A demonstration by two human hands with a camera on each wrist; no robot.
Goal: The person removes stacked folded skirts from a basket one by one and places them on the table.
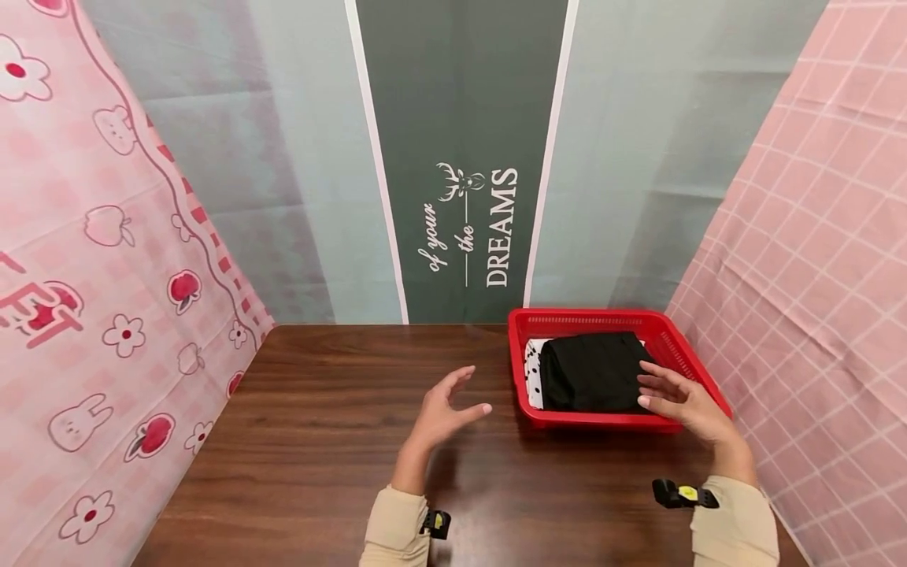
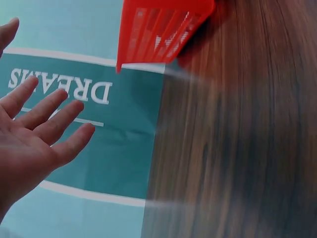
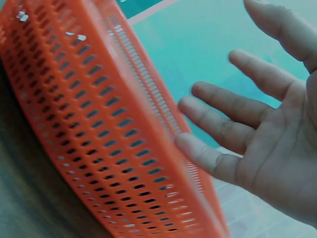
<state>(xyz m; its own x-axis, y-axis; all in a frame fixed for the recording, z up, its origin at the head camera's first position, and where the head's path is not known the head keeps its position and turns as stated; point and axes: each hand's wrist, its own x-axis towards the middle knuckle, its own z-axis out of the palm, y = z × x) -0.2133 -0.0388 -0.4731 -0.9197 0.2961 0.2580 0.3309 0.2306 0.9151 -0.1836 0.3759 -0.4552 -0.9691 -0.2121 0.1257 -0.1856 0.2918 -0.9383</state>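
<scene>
A red plastic basket (image 1: 520, 370) stands at the back right of the table. Inside it lies a folded black cloth (image 1: 591, 370) over a white cloth with black spots (image 1: 533, 374). My right hand (image 1: 683, 402) is over the basket's front right rim, fingers spread and relaxed, holding nothing. In the right wrist view that hand (image 3: 262, 119) is beside the perforated basket wall (image 3: 99, 129). To the left of the basket my left hand (image 1: 442, 413) hovers above the table, thumb and fingers apart around nothing. The left wrist view shows its palm (image 2: 25, 144) with fingers extended.
The brown wood-grain table (image 1: 319, 441) stretches left and in front of the basket. A grey-green curtain with lettering (image 1: 464, 118) hangs behind it. Pink printed cloth (image 1: 106, 260) hangs on the left, and pink checked cloth (image 1: 815, 276) hangs close by the basket's right side.
</scene>
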